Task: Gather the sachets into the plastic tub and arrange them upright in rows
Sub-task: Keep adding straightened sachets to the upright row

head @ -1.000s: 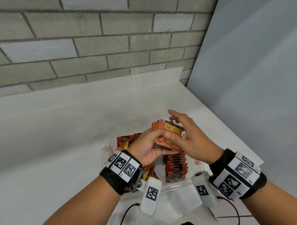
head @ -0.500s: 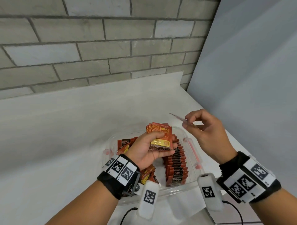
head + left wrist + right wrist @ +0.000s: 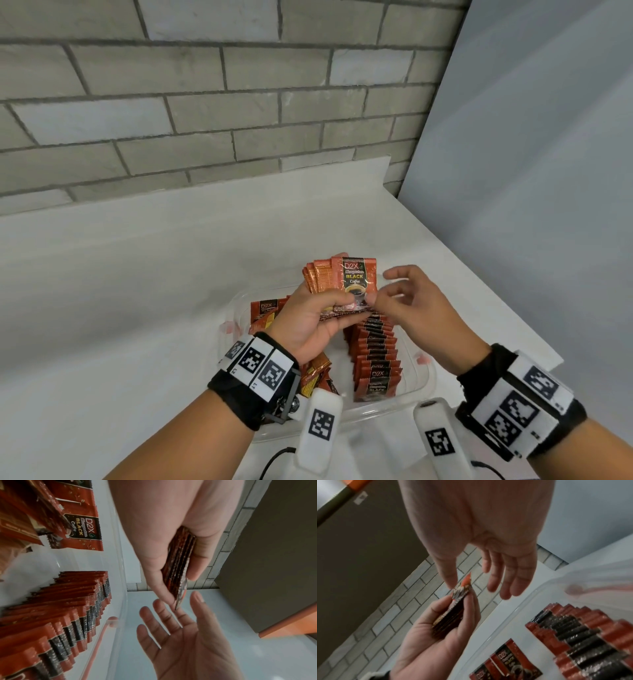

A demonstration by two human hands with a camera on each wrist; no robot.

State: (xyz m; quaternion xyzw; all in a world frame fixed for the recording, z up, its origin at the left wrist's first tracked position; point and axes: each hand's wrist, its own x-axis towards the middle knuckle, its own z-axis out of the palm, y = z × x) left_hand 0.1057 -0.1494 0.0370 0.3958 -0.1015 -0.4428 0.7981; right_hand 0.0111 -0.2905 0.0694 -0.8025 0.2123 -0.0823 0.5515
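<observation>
We see the clear plastic tub (image 3: 423,383) sitting on the white worktop (image 3: 137,274), near the corner where the grey brick wall (image 3: 205,102) meets a pale panel (image 3: 531,171). Above the tub, the left hand (image 3: 308,322) grips a fanned stack of sachets (image 3: 337,284), thumb on one side and fingers curled round the other, with the front sachet showing its "D2X Black Coffee" label toward us. The right hand (image 3: 418,308) is just beside that stack, on the side of the tub nearest the panel; its thumb and forefinger meet the lower corner of the front sachet, while its other fingers are spread and only loosely bent. From the right wrist view the thumb tip touches the stack's edge, but we cannot tell whether the right hand truly pinches the sachet or merely touches it. Inside the tub, along its panel-side half, a long row of sachets (image 3: 375,356) stands upright, overlapping one behind another. In the tub's other half, below the left hand, a few loose sachets (image 3: 265,308) lie leaning or flat, not in a row. Both wrists above the tub's near rim carry black bands with white printed marker tiles (image 3: 260,366).
</observation>
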